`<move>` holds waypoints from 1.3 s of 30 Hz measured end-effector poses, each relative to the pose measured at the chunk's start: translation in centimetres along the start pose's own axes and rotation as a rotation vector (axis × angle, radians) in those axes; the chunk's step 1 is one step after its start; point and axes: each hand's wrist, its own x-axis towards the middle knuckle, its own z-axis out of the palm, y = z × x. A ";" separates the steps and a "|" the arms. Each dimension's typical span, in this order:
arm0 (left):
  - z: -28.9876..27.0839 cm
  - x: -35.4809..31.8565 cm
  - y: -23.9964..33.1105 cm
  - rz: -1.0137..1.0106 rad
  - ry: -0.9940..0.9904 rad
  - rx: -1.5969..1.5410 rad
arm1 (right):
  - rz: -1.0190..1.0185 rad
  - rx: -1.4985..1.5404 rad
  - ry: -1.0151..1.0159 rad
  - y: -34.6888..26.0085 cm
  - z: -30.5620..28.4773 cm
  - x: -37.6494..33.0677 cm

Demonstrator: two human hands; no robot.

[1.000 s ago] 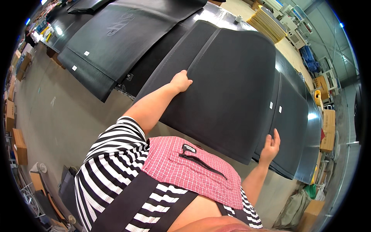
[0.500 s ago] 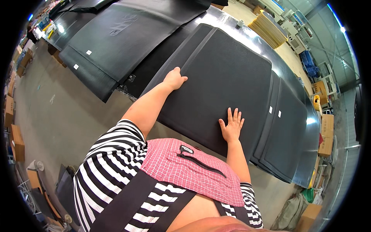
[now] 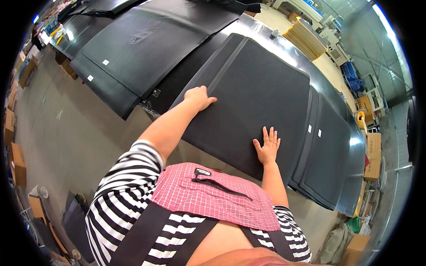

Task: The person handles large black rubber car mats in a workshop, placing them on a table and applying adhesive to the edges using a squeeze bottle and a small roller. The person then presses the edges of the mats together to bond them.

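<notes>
Resting palm down on the mat, R hand is open, fingers spread & pointing away from wearer, on the mat's near R part, nothing gripped. L hand is at the mat's L side, fingers bent, thumb pointing R across the mat; can't tell if it's pinching the edge or just lying there. Mat = blk, matte, rounded far R corner, more or less flat over the worktop, right in front of wearer. Another blk layer pokes out along the mat's L side. Just R of the mat: blk pile, its layers a bit offset, w/ 2 small wht labels nr the mat's R edge. L of the mat, slightly apart: big blk sheets, layered, w/ a line design on top, 2 more wht labels & a shinier face. Beyond the mat: small spool nr worktop's far edge, then yellowish stack. Farther R of the mat: blue bundle & cardboard box. Well L of the mat: grey floor w/ brown box. On the mat's near side: wearer's pink checked apron over striped sleeves, floor visible btwn apron & mat.
</notes>
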 end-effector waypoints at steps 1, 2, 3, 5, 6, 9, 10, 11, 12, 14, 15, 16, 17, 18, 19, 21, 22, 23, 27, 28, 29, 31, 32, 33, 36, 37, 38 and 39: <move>0.7 -1.2 -0.7 0.022 0.097 -0.028 | 0.014 -0.003 -0.004 0.1 -0.1 -0.1; 0.5 -3.1 -1.4 0.049 0.141 -0.068 | 0.010 0.007 0.006 0.4 -0.1 -0.3; 0.1 -5.6 -2.2 0.083 0.180 -0.107 | 0.009 0.012 0.016 0.7 0.0 -0.5; 0.7 -11.4 -4.6 0.200 0.328 -0.303 | 0.021 0.017 0.035 1.2 0.2 -0.9; 0.7 -14.9 -5.8 0.270 0.348 -0.381 | 0.057 0.080 0.061 0.8 0.4 -0.8; 4.3 -25.4 -12.7 -0.035 0.095 -0.405 | -0.296 0.326 0.426 -6.3 -3.2 1.0; 4.5 -28.0 -13.7 -0.264 -0.090 -0.386 | -0.366 0.417 0.382 -8.9 -4.3 1.4; 6.1 -30.4 -16.6 -0.431 -0.246 -0.391 | -0.490 0.530 0.308 -11.7 -4.0 2.3; 8.3 -31.5 -19.2 -0.391 -0.282 -0.441 | -0.554 0.627 0.196 -14.5 -3.3 2.6; 12.0 -33.4 -22.9 -0.414 -0.253 -0.528 | -0.766 0.750 -0.021 -21.6 -3.0 2.9; 12.7 -34.6 -24.9 -0.460 -0.220 -0.549 | -0.850 0.795 -0.117 -24.7 -2.7 2.6; 11.9 -35.4 -25.3 -0.505 -0.184 -0.576 | -0.929 0.807 -0.164 -28.0 -2.3 2.3; 7.3 -33.8 -22.3 -0.566 -0.153 -0.603 | -1.029 0.819 -0.214 -30.8 -1.9 2.1; 4.2 -33.3 -22.5 -0.546 -0.166 -0.507 | -1.136 0.830 -0.256 -33.9 -1.9 2.2; 2.2 -33.1 -23.5 -0.531 -0.183 -0.416 | -1.196 0.817 -0.335 -36.6 -1.8 2.1; 1.4 -33.9 -27.1 -0.544 -0.211 -0.423 | -1.278 0.746 -0.449 -40.9 -1.6 1.2; 0.6 -34.9 -29.3 -0.580 -0.264 -0.455 | -1.296 0.738 -0.479 -43.3 -1.2 0.6; 0.9 -36.5 -32.3 -0.596 -0.227 -0.490 | -1.296 0.725 -0.488 -46.0 -0.9 0.0; -0.6 -42.7 -43.9 -0.711 -0.133 -0.567 | -1.180 0.693 -0.646 -56.9 1.3 -1.5; -1.7 -43.4 -46.7 -0.704 -0.149 -0.525 | -1.170 0.689 -0.658 -59.4 1.0 -2.1; -2.9 -43.5 -49.8 -0.692 -0.166 -0.482 | -1.214 0.680 -0.655 -62.3 0.7 -2.5; -7.4 -44.4 -53.6 -0.716 -0.145 -0.477 | -1.307 0.678 -0.650 -68.8 0.4 -3.1; -8.4 -45.0 -56.9 -0.676 -0.129 -0.455 | -1.364 0.680 -0.611 -72.0 1.0 -3.1; -9.2 -45.2 -59.9 -0.634 -0.114 -0.433 | -1.360 0.677 -0.637 -74.6 1.0 -3.1; -12.6 -42.7 -66.0 -0.640 -0.044 -0.436 | -1.340 0.628 -0.674 -81.5 1.4 -1.9; -13.8 -41.3 -67.8 -0.643 -0.023 -0.454 | -1.336 0.596 -0.661 -83.1 2.4 -0.8; -14.2 -40.0 -69.9 -0.632 0.005 -0.489 | -1.333 0.566 -0.646 -85.0 3.4 0.4; -14.2 -38.8 -71.8 -0.619 0.040 -0.522 | -1.304 0.553 -0.660 -87.0 4.0 1.5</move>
